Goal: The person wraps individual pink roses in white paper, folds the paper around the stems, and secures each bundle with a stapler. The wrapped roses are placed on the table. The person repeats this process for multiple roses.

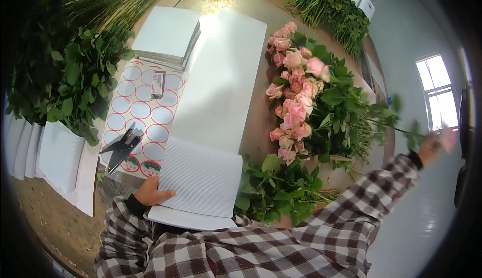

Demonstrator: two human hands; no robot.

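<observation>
My left hand (pixel 150 192) grips the left edge of a corrugated cardboard sheet (pixel 201 182), its thumb on top and its fingers partly hidden. This ribbed sheet lies at the near end of a long smooth white sheet (pixel 218 89). Far out to the right, my right hand (pixel 431 153) is blurred and holds a rose stem with a pink bloom (pixel 448 139) beside the fist. Its leafy stem trails leftward toward the pile. Pink roses (pixel 295 101) lie heaped right of the white sheet, blooms to the left and stems to the right.
A black stapler (pixel 122 150) and a small staple box (pixel 157 84) lie on a sheet of round stickers (pixel 140 110). Beyond is a stack of white sheets (pixel 165 33). Leafy stems (pixel 71 71) fill the left; more greenery (pixel 331 10) lies at the far right.
</observation>
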